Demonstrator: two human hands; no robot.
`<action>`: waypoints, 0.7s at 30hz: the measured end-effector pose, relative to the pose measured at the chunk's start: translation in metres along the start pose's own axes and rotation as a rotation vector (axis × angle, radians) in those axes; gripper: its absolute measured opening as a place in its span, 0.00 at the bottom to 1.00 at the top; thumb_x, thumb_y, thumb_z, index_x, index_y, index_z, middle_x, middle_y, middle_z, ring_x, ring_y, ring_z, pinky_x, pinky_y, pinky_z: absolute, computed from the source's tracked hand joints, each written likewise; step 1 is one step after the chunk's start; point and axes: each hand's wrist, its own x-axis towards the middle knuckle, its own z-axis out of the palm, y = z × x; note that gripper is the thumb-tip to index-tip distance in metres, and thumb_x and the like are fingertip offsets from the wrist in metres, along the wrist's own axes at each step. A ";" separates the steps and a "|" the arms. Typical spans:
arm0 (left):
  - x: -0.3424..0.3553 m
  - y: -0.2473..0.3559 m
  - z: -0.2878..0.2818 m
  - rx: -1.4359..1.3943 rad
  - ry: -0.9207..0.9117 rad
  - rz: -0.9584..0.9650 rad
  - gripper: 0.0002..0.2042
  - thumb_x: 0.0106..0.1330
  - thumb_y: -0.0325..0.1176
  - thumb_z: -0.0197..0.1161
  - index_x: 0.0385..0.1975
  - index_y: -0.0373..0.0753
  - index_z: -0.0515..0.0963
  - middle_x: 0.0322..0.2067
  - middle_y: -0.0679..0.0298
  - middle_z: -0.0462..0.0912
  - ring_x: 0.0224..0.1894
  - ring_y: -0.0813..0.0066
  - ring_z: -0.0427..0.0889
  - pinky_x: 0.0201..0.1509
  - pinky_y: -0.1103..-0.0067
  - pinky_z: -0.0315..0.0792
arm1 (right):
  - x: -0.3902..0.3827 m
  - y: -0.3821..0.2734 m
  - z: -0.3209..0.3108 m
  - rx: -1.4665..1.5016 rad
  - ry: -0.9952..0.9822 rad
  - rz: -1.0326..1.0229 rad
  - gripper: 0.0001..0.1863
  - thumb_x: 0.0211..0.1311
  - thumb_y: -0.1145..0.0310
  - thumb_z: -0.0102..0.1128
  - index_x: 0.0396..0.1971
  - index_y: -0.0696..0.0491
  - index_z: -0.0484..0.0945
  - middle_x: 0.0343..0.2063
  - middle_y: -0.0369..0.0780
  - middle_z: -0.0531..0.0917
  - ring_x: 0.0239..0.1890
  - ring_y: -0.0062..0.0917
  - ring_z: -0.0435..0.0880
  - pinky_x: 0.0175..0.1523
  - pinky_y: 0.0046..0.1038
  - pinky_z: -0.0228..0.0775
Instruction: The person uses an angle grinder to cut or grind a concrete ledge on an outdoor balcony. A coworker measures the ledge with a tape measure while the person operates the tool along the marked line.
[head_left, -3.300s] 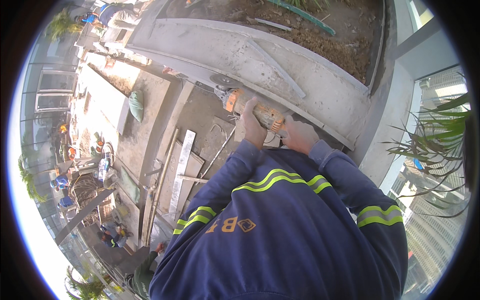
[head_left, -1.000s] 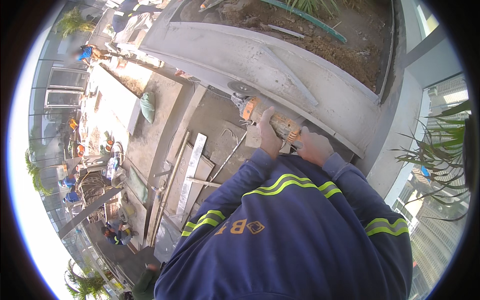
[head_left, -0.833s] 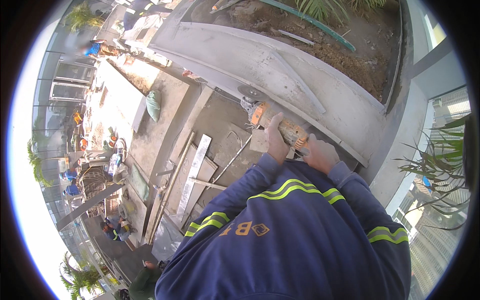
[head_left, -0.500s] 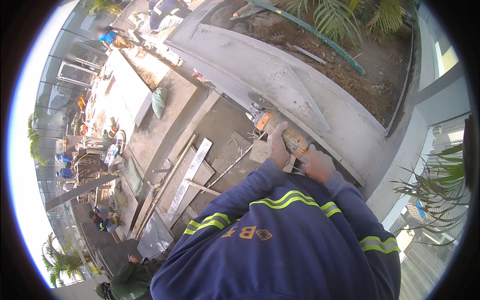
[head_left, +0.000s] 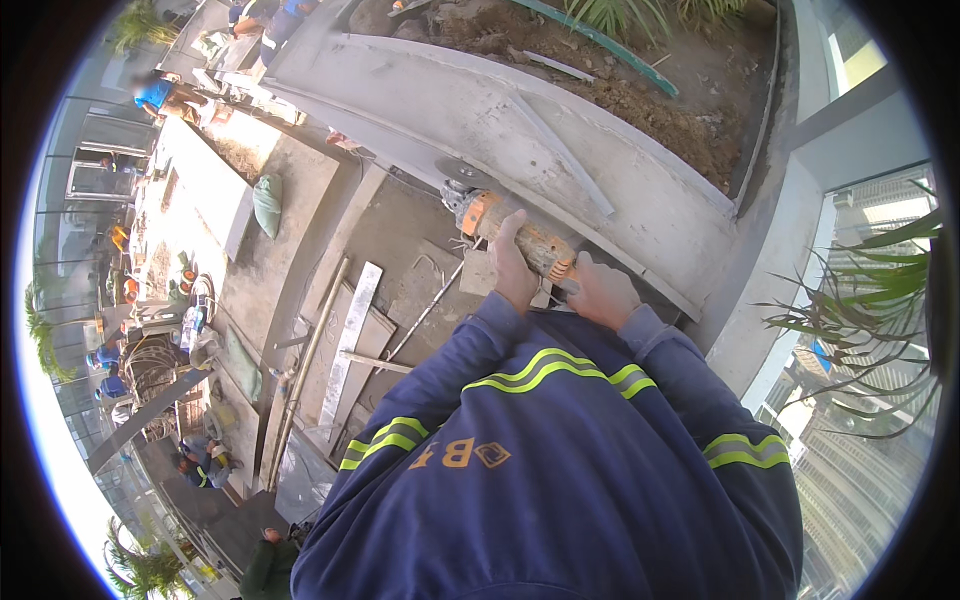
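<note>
I hold a dusty orange-and-grey angle grinder (head_left: 546, 254) in front of my chest. My left hand (head_left: 513, 264) is wrapped round the middle of its body, behind the grinder's head. My right hand (head_left: 604, 291) is closed round the rear end. The grinder's flat dark disc (head_left: 463, 172) lies at the edge of a long pale slab (head_left: 430, 95) topping a low wall; whether it touches the slab I cannot tell. Against the slab's near side runs a narrow pale strip (head_left: 640, 268). Fingertips under the tool are hidden.
Boards (head_left: 350, 340), a long pole (head_left: 310, 370) and a thin rod (head_left: 425, 312) lie on the floor to the left. Beyond the slab is a soil bed (head_left: 690, 130) with palms. Several people work at the far left; a dark-green sleeve (head_left: 268, 568) shows low left.
The whole view has shifted, so most things sit further left and higher. Both hands keep their hold on the angle grinder. Its disc now shows more of its flat face beside the slab edge.
</note>
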 end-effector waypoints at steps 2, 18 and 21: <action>0.001 -0.001 -0.001 -0.003 0.010 -0.010 0.11 0.64 0.36 0.63 0.41 0.38 0.76 0.36 0.60 0.80 0.38 0.62 0.83 0.44 0.63 0.80 | -0.001 -0.003 -0.003 0.008 -0.032 0.047 0.24 0.54 0.58 0.65 0.41 0.58 0.67 0.32 0.56 0.84 0.37 0.52 0.86 0.41 0.49 0.78; 0.014 -0.008 -0.010 -0.040 -0.010 0.003 0.10 0.64 0.36 0.64 0.39 0.39 0.76 0.34 0.61 0.81 0.36 0.64 0.83 0.44 0.65 0.80 | 0.001 -0.003 0.000 0.017 -0.024 0.069 0.22 0.54 0.59 0.63 0.41 0.58 0.67 0.31 0.55 0.84 0.36 0.52 0.85 0.42 0.49 0.78; 0.010 -0.004 0.000 -0.104 0.012 0.025 0.11 0.60 0.32 0.67 0.39 0.36 0.77 0.34 0.59 0.81 0.34 0.63 0.83 0.41 0.64 0.81 | 0.010 -0.001 0.003 0.006 -0.021 0.083 0.22 0.54 0.59 0.62 0.41 0.58 0.67 0.31 0.55 0.85 0.36 0.52 0.85 0.42 0.49 0.77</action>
